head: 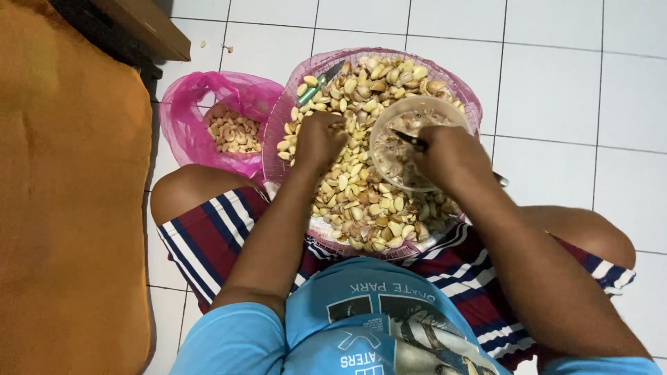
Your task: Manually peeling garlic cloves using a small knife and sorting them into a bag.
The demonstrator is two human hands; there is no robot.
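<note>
A round pink basket (467,97) full of unpeeled garlic cloves (361,187) rests on my lap and the floor. My left hand (318,139) is down in the pile, fingers curled among the cloves. My right hand (445,156) grips a small dark knife (410,139) over a clear plastic bowl (385,158) that sits in the basket and holds garlic skins. A second knife with a green handle (319,81) lies on the cloves at the basket's far left.
A pink plastic bag (191,111) with peeled cloves (234,132) sits on the white tiled floor (556,83) at the left. An orange mat (69,194) covers the far left. A dark wooden furniture edge (139,28) is at top left.
</note>
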